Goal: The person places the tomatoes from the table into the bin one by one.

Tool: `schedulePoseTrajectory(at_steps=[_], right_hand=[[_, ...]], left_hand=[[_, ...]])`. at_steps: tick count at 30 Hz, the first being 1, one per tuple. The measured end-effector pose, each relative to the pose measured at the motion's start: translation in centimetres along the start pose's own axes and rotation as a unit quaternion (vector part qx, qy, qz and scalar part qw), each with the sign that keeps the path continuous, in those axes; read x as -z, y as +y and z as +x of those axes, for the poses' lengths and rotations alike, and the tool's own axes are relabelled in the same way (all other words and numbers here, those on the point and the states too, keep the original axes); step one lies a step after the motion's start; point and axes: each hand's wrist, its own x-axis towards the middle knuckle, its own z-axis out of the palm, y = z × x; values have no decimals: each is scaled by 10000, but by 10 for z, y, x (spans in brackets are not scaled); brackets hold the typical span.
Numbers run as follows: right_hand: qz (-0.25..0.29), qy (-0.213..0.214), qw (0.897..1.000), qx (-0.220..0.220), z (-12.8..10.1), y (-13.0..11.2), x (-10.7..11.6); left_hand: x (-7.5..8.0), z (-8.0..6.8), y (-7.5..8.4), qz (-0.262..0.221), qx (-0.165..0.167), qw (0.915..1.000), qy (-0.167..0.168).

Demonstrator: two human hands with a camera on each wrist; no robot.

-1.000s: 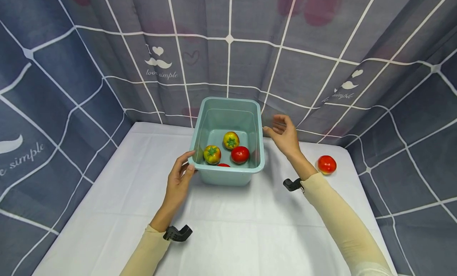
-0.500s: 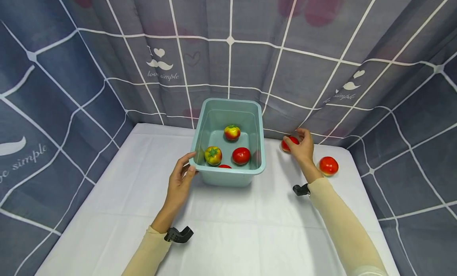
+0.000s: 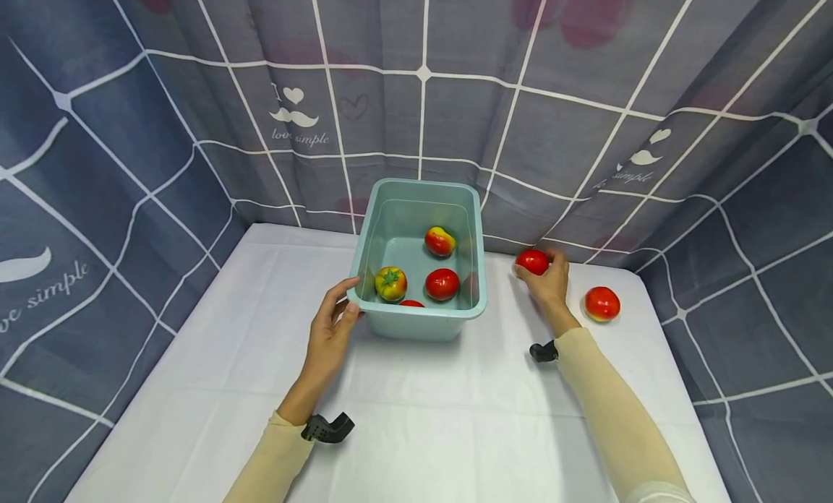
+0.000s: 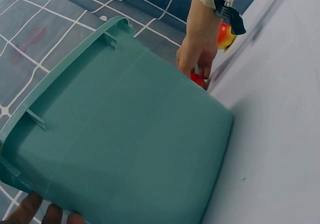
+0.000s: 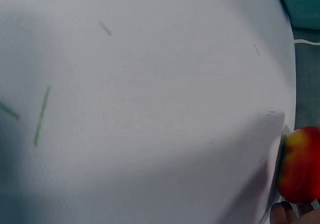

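Head view: the right hand [image 3: 549,282] curls its fingers round a red tomato [image 3: 532,261] just right of the teal tub [image 3: 419,322], low over the white worktop [image 3: 423,423]. The left hand [image 3: 328,333] grips the tub's near-left corner, thumb on the rim, fingers wrapped beneath. Inside the tub lie a yellow-green tomato [image 3: 390,283], a red one [image 3: 442,283], a red-yellow one [image 3: 440,241] toward the far wall, and a sliver of a fourth at the near wall. One more loose tomato [image 3: 601,303] sits on the worktop, right of the right hand.

Left wrist view: the tub's outer wall [image 4: 130,134] fills the frame, left fingertips [image 4: 50,215] peeking under its lower edge. Beyond it, the right hand [image 4: 197,54] comes down on the held tomato [image 4: 199,79].

Right wrist view: mostly blurred worktop [image 5: 140,99]; the tomato [image 5: 300,164] sits at the right edge with a fingertip [image 5: 282,213] below it.

The tomato looks smooth and round, so a full wrap of the fingers with an even, gentle squeeze should suit best, and the left hand's brace on the tub ought to stop it sliding if it gets knocked.
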Motion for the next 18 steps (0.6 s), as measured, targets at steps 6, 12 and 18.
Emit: schedulePoseTrajectory(at_steps=[6,12,18], right_hand=[[-26,0,10000,-33,-1,3,-1],[-24,-16,9999,-142,1,7,-2],[53,19,9998,-196,1,7,-1]], left_hand=[[0,-2,0,52,42,10000,23],[-1,-4,-1,79,112,9999,43],[0,-2,2,103,117,9999,12]])
